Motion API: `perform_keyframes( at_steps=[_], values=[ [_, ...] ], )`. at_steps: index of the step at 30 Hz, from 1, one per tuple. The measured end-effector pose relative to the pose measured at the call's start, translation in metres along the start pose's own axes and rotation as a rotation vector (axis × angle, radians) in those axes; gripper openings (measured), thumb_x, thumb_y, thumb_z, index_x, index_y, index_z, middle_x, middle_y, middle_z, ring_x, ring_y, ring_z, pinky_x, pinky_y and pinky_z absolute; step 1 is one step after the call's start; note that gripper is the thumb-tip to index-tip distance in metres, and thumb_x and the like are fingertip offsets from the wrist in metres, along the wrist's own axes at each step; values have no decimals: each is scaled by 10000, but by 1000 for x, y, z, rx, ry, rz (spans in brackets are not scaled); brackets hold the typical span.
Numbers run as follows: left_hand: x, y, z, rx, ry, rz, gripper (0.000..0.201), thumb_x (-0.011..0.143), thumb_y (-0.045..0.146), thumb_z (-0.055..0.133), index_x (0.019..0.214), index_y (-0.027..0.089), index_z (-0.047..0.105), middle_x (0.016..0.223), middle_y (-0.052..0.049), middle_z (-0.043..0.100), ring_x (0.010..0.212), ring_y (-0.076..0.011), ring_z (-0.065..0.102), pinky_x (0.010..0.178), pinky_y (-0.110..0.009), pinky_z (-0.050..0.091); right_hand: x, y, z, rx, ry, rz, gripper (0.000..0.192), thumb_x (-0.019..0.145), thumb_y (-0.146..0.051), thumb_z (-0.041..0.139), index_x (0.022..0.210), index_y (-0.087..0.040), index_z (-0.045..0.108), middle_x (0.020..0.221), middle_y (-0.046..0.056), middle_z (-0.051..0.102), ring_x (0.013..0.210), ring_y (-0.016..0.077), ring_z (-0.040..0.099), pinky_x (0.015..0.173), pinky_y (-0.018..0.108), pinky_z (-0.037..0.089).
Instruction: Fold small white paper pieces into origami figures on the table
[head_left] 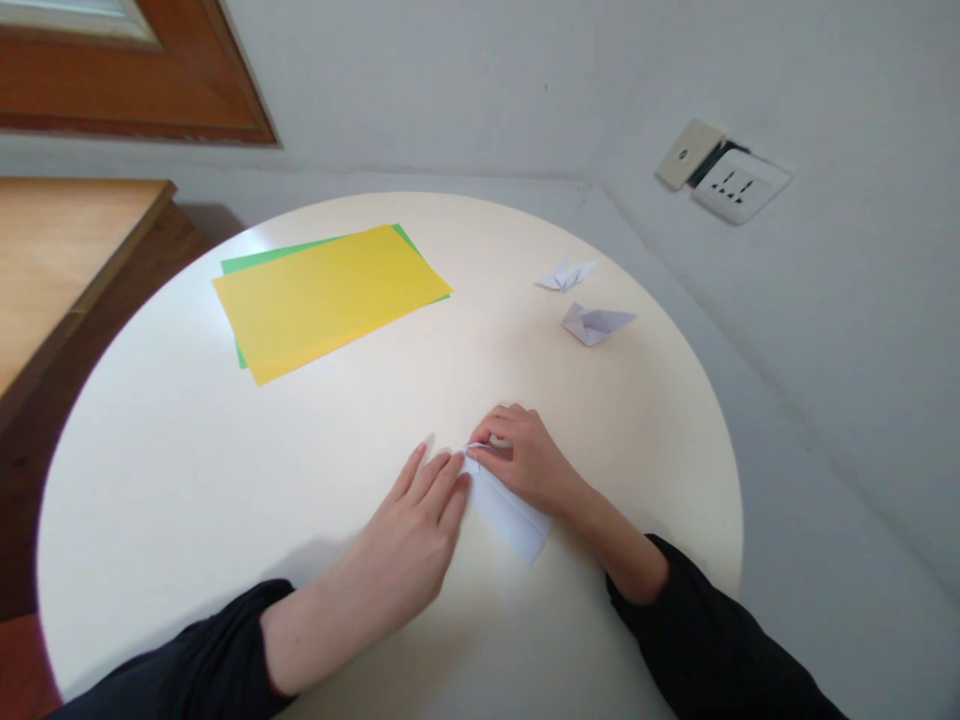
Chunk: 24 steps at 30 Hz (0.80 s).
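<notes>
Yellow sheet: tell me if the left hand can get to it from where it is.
Probably yes: bare table lies between the left hand and the yellow sheet, though that hand is pressing the white paper.

My round cream counter [187, 480] carries a yellow sheet [330, 295] over a green sheet [247, 263] toward its far edge, two folded white paper figures [598, 322] at the far right edge, and white paper [510, 515] near the front edge.

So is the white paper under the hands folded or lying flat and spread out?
Folded. The white paper shows a narrow, creased shape; the right hand pinches its tip and the left hand presses beside it.
</notes>
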<state>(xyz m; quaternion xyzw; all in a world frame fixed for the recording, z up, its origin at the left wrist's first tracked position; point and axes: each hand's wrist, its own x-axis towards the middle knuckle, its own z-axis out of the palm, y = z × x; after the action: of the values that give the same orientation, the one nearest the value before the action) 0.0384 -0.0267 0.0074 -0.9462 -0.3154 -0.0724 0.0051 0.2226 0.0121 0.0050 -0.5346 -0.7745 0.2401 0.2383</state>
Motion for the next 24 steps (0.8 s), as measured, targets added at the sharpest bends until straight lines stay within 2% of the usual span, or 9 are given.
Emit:
perform_keyframes(
  at_steps=[4, 11, 24],
  values=[
    [1, 0, -3, 21, -21, -9, 367, 836, 192, 445, 1159, 66, 565, 1264, -177, 554, 1214, -293, 462, 1073, -488, 273, -2, 1, 2, -34, 13, -67, 108, 791, -140, 643, 702, -173, 591, 762, -1, 636, 771, 148, 525, 717, 292, 304],
    [1, 1, -3, 14, -6, -18, 344, 848, 191, 430, 1143, 75, 566, 1239, -175, 566, 1222, -279, 450, 1085, -476, 242, -6, 8, 3, -229, -1, -340, 198, 876, -118, 503, 699, -164, 580, 736, 27, 593, 728, 155, 487, 692, 281, 329],
    [1, 2, 1, 9, 44, -26, 328, 844, 157, 432, 1124, 54, 568, 1221, -187, 575, 1205, -289, 474, 1074, -487, 282, -11, 3, -1, -339, -13, -427, 212, 892, -79, 433, 807, -150, 614, 827, 65, 620, 765, 176, 495, 683, 288, 385]
  ],
)
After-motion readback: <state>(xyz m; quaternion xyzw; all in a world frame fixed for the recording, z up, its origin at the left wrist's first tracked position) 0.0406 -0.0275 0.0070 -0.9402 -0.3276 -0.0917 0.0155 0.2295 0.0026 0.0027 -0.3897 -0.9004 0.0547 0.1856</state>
